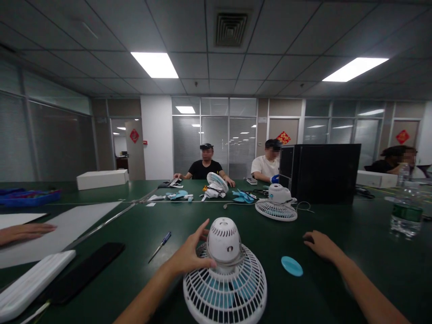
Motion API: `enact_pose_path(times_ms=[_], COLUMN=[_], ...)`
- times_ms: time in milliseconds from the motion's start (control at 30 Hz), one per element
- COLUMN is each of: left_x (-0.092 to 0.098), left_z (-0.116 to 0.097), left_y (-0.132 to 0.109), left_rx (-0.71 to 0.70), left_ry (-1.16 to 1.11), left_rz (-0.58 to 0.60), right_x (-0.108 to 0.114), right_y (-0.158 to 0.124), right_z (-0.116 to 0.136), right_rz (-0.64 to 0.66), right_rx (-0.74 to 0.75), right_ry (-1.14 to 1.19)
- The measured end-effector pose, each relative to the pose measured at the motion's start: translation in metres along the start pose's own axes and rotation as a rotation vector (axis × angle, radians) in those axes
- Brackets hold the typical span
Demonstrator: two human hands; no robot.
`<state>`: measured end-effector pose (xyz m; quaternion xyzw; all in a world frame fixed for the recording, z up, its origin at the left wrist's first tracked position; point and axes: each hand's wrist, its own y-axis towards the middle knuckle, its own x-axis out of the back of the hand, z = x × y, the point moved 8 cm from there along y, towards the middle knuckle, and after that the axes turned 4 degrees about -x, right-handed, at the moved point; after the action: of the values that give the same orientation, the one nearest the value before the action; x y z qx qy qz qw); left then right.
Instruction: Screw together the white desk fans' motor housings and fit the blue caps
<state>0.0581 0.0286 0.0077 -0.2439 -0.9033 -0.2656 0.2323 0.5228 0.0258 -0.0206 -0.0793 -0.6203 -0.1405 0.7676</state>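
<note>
A white electric fan (224,279) lies face down in front of me, its motor housing upward and pale blue blades showing through the guard. My left hand (192,252) grips the left side of the housing, thumb in front and fingers behind. A cord is wound around the base of the housing. To the right, my right hand (320,245) rests low over the green table, its fingers loosely bent and apart with nothing in them. Between the fan and my right hand lies a light blue oval disc (292,266).
A pen (159,247), a black phone-like slab (86,270) and a white power strip (35,283) lie left. Another person's hand (29,231) rests on white sheets. Beyond are a second fan (276,209), fan parts, a black computer case (324,173), a water bottle (407,211) and seated people.
</note>
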Motion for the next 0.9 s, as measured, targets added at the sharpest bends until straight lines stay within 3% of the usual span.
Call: enact_pose_path(times_ms=[333,567,900], left_x=[0.000,-0.010,-0.011], left_z=[-0.009,-0.009,-0.034], left_y=[-0.003,-0.001,-0.004], left_rx=[0.022,0.001,-0.028], left_ry=[-0.040,-0.100,0.074], left_rz=[-0.002,-0.065,-0.141], right_x=[-0.006,0.004,0.019], right_y=[0.008,0.008,-0.007], right_z=[-0.007,0.006,0.024], right_rz=[-0.081,-0.153,-0.212], right_rx=[0.018,0.092,0.106], right_ry=[0.102,0.262,0.333])
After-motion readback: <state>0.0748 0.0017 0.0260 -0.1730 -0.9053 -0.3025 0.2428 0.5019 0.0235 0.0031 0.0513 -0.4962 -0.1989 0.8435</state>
